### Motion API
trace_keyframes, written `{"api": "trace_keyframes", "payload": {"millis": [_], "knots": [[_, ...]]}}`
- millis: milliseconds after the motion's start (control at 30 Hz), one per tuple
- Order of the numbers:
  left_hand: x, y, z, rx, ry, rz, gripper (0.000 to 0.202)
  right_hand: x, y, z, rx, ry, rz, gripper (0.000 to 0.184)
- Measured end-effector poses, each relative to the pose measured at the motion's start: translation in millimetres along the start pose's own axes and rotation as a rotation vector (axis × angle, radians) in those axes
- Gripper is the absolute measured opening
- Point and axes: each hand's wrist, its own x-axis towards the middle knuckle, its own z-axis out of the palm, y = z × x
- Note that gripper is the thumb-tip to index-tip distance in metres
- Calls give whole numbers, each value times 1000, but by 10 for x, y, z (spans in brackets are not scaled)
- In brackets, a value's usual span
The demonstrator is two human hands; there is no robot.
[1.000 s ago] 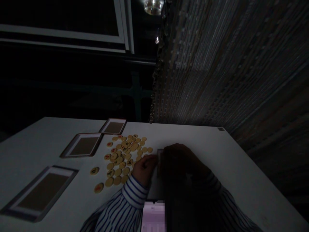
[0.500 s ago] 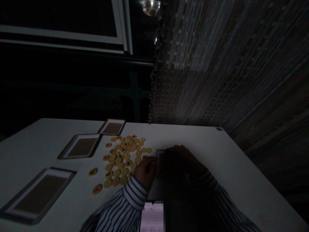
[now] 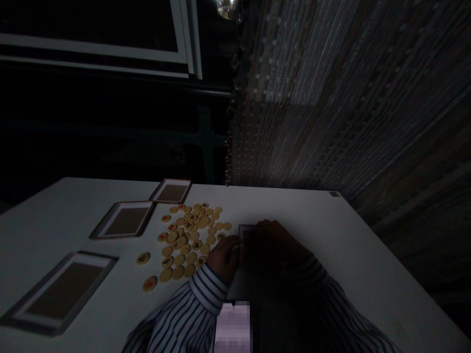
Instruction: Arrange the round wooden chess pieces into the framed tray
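A dark-rimmed tray or frame lies on the table between my two hands, mostly covered and in deep shadow. At its left edge is my left hand, fingers curled and closed; whatever they hold is too dark to make out. My right hand reaches over the tray's right side, its fingers lost in shadow. Left of my left hand spreads a loose heap of round wooden Chinese chess pieces, some with red or black characters. Two pieces, one black-marked and one red-marked, lie apart from it.
Three flat framed trays stand in a slanting row on the left: a near one, a middle one and a far one. The white table ends before a string curtain. A pixelated pale patch is at the bottom.
The view has shifted slightly. Both hands stay at the tray, my left hand a touch higher and further right. The pieces and the other trays look unmoved.
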Motion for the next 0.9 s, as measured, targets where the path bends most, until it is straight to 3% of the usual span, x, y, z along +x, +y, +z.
{"api": "trace_keyframes", "payload": {"millis": [467,900], "knots": [[-19,3,11,73,5,88,30,10,-60,-74,-26,-71,26,24],[-29,-45,51,91,-3,105,29,-8,-52,-78,38,-46,13,21]]}}
